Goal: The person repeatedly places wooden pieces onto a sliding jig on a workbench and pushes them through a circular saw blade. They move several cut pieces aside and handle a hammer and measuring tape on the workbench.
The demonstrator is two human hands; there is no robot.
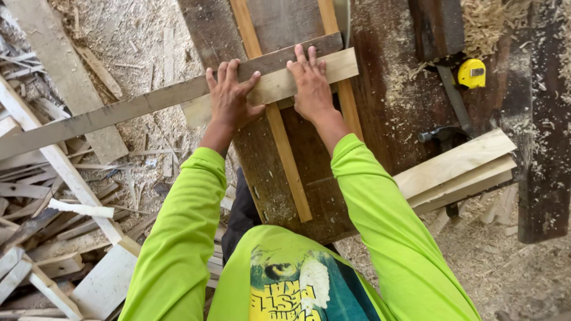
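Head view, looking down past my lime-green sleeves (pixel 178 238): both my hands lie flat, fingers spread, gripping nothing. My left hand (pixel 231 98) presses on the long grey board (pixel 119 113) and overlaps the pale plank (pixel 279 86); my right hand (pixel 310 89) presses on that pale plank where it crosses the two thin strips (pixel 285 154) on the dark workbench (pixel 386 107). The boards look lined up edge to edge, but I see no fastening yet. Further right, stacked pale planks (pixel 458 166), a hammer (pixel 437 135) and a yellow tape measure (pixel 471 73) lie untouched.
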